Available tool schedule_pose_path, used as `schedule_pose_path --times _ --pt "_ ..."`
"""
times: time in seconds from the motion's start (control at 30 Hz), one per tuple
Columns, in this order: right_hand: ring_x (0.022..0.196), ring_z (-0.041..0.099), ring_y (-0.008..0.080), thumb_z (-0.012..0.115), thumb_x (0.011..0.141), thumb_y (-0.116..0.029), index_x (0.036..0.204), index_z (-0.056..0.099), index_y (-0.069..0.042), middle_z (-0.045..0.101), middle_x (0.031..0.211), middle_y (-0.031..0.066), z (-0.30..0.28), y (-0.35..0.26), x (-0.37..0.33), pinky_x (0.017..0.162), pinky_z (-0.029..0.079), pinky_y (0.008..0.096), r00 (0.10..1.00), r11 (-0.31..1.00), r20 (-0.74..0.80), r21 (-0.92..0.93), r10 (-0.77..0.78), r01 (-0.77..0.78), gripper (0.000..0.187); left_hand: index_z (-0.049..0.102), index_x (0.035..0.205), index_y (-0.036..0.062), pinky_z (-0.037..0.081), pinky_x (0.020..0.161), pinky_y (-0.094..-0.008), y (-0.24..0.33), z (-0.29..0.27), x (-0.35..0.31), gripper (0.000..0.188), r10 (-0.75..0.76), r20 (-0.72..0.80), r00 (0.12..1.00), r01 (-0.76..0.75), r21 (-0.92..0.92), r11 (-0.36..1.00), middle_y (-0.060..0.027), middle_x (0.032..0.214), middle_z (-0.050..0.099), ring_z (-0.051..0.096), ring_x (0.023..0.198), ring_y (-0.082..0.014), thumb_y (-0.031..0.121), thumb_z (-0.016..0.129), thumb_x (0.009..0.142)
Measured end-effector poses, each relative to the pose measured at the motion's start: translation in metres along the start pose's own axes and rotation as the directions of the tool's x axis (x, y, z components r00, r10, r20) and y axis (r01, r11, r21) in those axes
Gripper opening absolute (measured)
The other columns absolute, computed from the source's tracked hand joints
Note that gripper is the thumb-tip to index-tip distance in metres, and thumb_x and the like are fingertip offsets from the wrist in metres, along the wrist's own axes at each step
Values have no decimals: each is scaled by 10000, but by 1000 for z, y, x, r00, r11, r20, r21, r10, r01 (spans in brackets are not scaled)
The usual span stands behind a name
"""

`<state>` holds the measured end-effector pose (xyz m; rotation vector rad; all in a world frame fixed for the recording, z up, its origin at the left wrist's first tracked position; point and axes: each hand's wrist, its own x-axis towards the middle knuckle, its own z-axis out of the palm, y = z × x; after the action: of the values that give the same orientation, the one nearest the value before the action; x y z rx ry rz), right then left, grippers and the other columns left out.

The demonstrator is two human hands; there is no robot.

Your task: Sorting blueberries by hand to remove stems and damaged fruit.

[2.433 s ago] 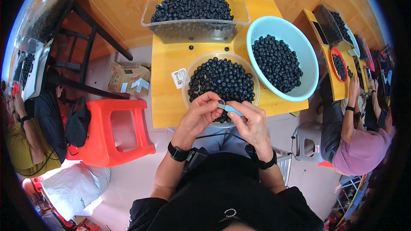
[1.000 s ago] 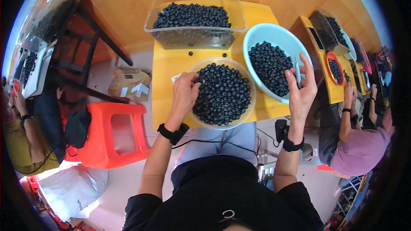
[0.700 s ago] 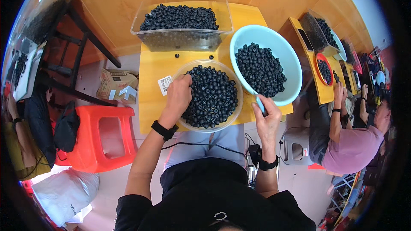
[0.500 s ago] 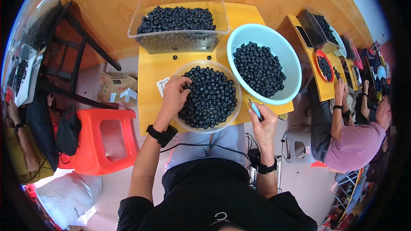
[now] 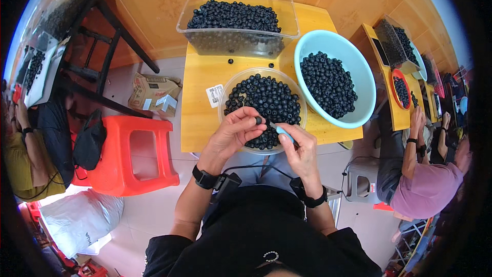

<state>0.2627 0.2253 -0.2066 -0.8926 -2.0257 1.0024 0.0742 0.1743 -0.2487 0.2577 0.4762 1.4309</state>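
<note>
Between the thumb and fingertips of my left hand [image 5: 230, 132] is one small round black bead-like piece [image 5: 258, 120]. My right hand [image 5: 301, 153] grips a small knife [image 5: 283, 133] by its light blue handle, and its thin tip points at the piece, touching or very close to it. Both hands are over the near part of a round clear tub [image 5: 304, 119] filled with similar black pieces [image 5: 274, 97], many showing a hole. To the tub's right stands a light blue basin [image 5: 365, 84] holding more of them.
A rectangular clear bin [image 5: 233, 46] of black pieces stands at the back of the yellow table [image 5: 197, 128]. Two loose pieces and a white label [image 5: 214, 96] lie before it. Left is a red stool [image 5: 138, 177]; co-workers [image 5: 423, 187] sit at both sides.
My left hand has come out of the tub's pieces toward me with one black piece. The right hand has brought the knife left to it. The whole view has shifted slightly.
</note>
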Motion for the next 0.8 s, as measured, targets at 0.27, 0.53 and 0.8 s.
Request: schedule_pose_path --times 0.27,0.53,0.8 --pt "462 525 168 656 792 -79 968 656 -14 577 678 91 6 -13 4 431 396 286 998 995 35 -82 -52 55 187 613 1038 47 553 741 -237 -11 -4 -1 185 -16 19 1000 17 -69 997 -87 976 652 649 830 -135 41 608 853" --pt "471 537 198 670 770 -77 959 656 -21 567 663 90 7 -10 5 430 403 299 998 988 35 -141 -57 61 198 596 1020 36 551 735 -237 -12 -2 -2 178 -26 10 1000 26 -59 998 -65 943 644 651 802 -133 34 619 843" --pt "515 564 240 651 798 -98 950 664 -22 582 674 109 6 -13 8 465 424 319 997 994 72 -99 -33 40 170 599 961 35 548 717 -237 -12 -5 -5 127 -32 -8 999 32 -58 998 -58 884 649 649 782 -132 27 625 837"
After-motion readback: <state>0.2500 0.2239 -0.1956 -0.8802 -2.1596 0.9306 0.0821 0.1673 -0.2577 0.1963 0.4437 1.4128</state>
